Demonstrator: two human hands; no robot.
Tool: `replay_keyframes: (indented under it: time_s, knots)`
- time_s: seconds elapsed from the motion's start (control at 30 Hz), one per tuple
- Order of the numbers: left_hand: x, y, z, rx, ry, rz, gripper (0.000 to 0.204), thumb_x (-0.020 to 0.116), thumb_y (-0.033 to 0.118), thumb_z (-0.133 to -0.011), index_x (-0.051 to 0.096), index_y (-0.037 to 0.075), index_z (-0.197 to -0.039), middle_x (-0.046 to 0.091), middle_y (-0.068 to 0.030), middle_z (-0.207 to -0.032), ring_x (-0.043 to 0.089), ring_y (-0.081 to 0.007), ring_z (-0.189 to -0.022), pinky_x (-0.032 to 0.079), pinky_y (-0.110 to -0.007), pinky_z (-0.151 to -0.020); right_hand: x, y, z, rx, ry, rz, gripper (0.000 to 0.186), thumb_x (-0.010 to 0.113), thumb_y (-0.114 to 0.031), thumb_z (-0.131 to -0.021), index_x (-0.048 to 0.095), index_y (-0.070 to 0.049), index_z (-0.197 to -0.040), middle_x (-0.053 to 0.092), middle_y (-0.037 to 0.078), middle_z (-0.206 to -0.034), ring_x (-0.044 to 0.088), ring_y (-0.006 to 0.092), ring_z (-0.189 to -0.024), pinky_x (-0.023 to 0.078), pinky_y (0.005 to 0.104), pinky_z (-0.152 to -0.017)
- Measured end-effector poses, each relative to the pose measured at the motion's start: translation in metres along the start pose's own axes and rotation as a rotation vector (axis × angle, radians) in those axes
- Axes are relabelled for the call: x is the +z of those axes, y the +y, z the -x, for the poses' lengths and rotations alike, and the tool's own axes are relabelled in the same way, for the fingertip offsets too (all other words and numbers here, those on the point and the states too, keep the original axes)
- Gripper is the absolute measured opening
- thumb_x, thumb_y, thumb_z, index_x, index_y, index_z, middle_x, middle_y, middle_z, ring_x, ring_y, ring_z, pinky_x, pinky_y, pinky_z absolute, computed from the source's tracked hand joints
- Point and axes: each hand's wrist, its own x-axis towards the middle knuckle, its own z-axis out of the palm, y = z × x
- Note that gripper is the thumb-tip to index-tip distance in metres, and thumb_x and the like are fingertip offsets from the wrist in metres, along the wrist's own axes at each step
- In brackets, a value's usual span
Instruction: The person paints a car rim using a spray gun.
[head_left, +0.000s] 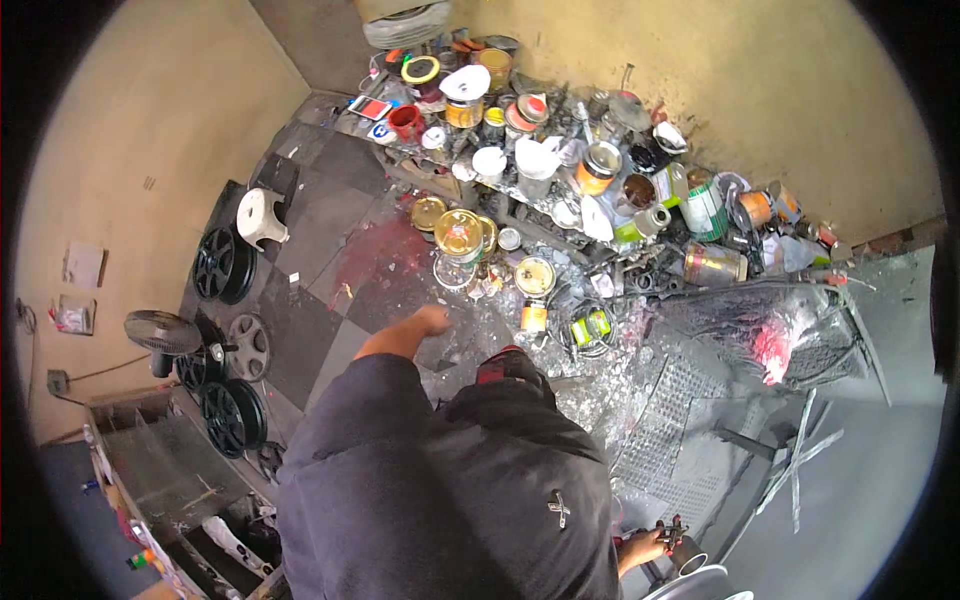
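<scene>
My right hand [645,547] is wrapped around what looks like a spray gun [676,532], low down beside a pale round thing [692,586] that the bottom edge cuts off, so I can't tell how much is done or left. My left arm is bent out in front, with my left hand [432,320] over the floor [385,308] near the paint cans [459,233], but I can't tell if it's open or closed.

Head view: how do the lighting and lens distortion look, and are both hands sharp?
Head view throughout: the beige painted wall slants beside the blacked-out fisheye edge; the white paper-like cover on a grey round can nearly washes out; the dark grey fabric shirt shows only faint folds; bare left hand and bare right hand are small, finger detail hard to read.
</scene>
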Motion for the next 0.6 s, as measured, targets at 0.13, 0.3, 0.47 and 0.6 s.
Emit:
replay_keyframes:
  time_s: [0.13, 0.3, 0.47, 0.6]
  knots:
    - [0.086, -0.057, 0.043, -0.037, -0.222, 0.031, 0.045, 0.054, 0.041, -0.090, 0.071, 0.003, -0.107, 0.069, -0.0234, -0.109, 0.066, -0.0384, -0.102, 0.051, -0.050, -0.089, 0.018, -0.029, 0.032, -0.013, -0.086, 0.127, 0.032, 0.050, -0.015, -0.097, 0.063, 0.011, -0.111, 0.063, 0.028, -0.114, 0.064, 0.0395, -0.098, 0.048, 0.0492, -0.085]
    - [0.085, -0.059, 0.085, 0.385, -0.430, -0.142, 0.036, 0.059, 0.032, -0.085, 0.071, 0.004, -0.105, 0.070, -0.0210, -0.104, 0.068, -0.0325, -0.092, 0.053, -0.049, -0.079, 0.041, -0.043, 0.089, -0.202, -0.089, 0.073, 0.026, 0.049, -0.010, -0.095, 0.066, 0.007, -0.107, 0.067, 0.023, -0.107, 0.064, 0.0360, -0.093, 0.049, 0.0469, -0.084]
    - [0.018, -0.060, 0.099, 0.213, -0.228, 0.080, 0.035, 0.059, 0.028, -0.082, 0.071, 0.004, -0.105, 0.071, -0.0215, -0.102, 0.069, -0.0392, -0.089, 0.053, -0.050, -0.081, 0.049, -0.049, 0.143, 0.003, -0.203, -0.015, 0.026, 0.051, -0.010, -0.094, 0.067, 0.009, -0.099, 0.066, 0.025, -0.095, 0.062, 0.0370, -0.087, 0.046, 0.0470, -0.081]
    - [-0.001, -0.085, 0.097, 0.376, 0.118, 0.141, 0.031, 0.060, 0.028, -0.079, 0.073, 0.006, -0.097, 0.071, -0.0218, -0.091, 0.069, -0.0401, -0.076, 0.055, -0.049, -0.072, 0.062, -0.055, 0.187, -0.211, -0.082, -0.011, 0.024, 0.052, -0.008, -0.094, 0.062, 0.010, -0.106, 0.067, 0.022, -0.091, 0.063, 0.0323, -0.075, 0.049, 0.0441, -0.068]
